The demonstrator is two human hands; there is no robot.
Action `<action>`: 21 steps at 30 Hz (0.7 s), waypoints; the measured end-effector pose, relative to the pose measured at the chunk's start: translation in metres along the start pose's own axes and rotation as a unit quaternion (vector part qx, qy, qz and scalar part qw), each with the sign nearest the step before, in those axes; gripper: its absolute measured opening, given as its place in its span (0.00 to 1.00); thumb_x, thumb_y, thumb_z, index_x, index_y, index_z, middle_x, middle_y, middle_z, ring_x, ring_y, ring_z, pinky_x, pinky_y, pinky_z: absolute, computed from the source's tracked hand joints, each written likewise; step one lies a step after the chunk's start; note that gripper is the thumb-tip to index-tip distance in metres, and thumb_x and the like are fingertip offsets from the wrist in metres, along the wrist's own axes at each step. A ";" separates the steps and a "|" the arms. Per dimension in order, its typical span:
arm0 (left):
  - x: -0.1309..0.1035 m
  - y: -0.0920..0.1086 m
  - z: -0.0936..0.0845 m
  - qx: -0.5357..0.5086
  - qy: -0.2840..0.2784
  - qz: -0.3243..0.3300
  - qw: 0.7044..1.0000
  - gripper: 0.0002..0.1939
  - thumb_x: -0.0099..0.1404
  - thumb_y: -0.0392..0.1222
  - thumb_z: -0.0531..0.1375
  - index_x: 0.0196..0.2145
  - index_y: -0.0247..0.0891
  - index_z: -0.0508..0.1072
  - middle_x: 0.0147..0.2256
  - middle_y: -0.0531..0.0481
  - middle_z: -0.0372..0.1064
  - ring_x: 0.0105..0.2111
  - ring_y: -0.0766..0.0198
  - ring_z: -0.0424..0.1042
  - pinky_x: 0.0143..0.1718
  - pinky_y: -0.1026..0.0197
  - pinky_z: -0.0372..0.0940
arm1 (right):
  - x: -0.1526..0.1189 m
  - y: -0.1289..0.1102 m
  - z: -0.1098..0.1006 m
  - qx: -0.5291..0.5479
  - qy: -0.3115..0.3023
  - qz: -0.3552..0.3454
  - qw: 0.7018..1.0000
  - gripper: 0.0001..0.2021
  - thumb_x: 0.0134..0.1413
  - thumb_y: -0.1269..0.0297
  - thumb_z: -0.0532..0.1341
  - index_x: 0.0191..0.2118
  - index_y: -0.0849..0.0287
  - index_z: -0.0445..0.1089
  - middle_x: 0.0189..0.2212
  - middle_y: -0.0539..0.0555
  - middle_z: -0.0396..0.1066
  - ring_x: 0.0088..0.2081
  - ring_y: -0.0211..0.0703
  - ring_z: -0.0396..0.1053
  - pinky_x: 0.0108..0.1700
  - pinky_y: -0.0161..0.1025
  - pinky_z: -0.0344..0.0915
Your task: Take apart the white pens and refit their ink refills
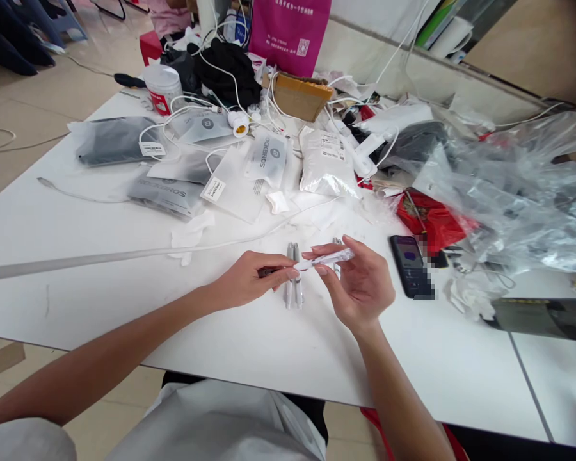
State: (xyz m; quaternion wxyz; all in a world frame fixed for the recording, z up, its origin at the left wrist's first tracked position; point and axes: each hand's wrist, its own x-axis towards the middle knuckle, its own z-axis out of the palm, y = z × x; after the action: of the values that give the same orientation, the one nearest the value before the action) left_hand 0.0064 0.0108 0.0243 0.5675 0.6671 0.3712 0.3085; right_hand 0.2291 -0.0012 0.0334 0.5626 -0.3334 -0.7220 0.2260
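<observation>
Just above the table's front half, my left hand (249, 275) pinches a slim pen (303, 264) between thumb and fingers. Its dark end pokes out by my left palm, and its white part seems wrapped in crinkled clear film. My right hand (362, 282) has its thumb and fingertips on the white end, the palm turned partly up. Beneath the hands, two silver-grey pens (294, 291) lie side by side on the white table (211, 352). More silver pens (336, 266) show behind my right fingers, mostly hidden.
Packaged pouches (163, 192), a white parcel (327, 163) and a cardboard box (300, 96) crowd the back. At right lie a phone (410, 262), a red bag (432, 221) and clear plastic sheeting (518, 186). A white cable (125, 256) crosses the table at left.
</observation>
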 end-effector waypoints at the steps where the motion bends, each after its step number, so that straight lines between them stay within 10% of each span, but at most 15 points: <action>1: 0.000 0.000 0.000 -0.004 0.001 -0.001 1.000 0.20 0.77 0.57 0.60 0.41 0.39 0.83 0.25 0.54 0.68 0.24 0.69 0.63 0.27 0.65 0.59 | 0.000 0.000 0.000 0.002 0.000 0.000 1.000 0.31 0.66 0.71 0.68 0.70 0.41 0.65 0.47 0.55 0.82 0.44 0.54 0.85 0.46 0.60 0.87; 12: 0.001 -0.002 -0.002 -0.040 0.027 0.018 0.999 0.18 0.78 0.54 0.60 0.48 0.38 0.83 0.25 0.54 0.65 0.25 0.69 0.62 0.27 0.66 0.59 | 0.023 0.004 -0.021 0.122 0.200 0.086 0.968 0.19 0.63 0.63 0.70 0.58 0.44 0.72 0.40 0.49 0.72 0.40 0.43 0.76 0.48 0.50 0.80; 21: 0.003 -0.005 0.001 -0.006 0.040 0.027 0.999 0.19 0.77 0.55 0.61 0.48 0.38 0.83 0.27 0.53 0.69 0.25 0.69 0.64 0.27 0.66 0.60 | -0.001 0.004 -0.005 0.020 -0.051 0.226 0.973 0.09 0.63 0.59 0.72 0.46 0.52 0.79 0.27 0.46 0.61 0.29 0.36 0.59 0.31 0.37 0.62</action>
State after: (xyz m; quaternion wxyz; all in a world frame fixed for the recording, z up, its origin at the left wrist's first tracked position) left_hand 0.0078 0.0131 0.0192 0.5476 0.6606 0.3738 0.3522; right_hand 0.2352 0.0007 0.0311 0.4660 -0.4645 -0.6509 0.3788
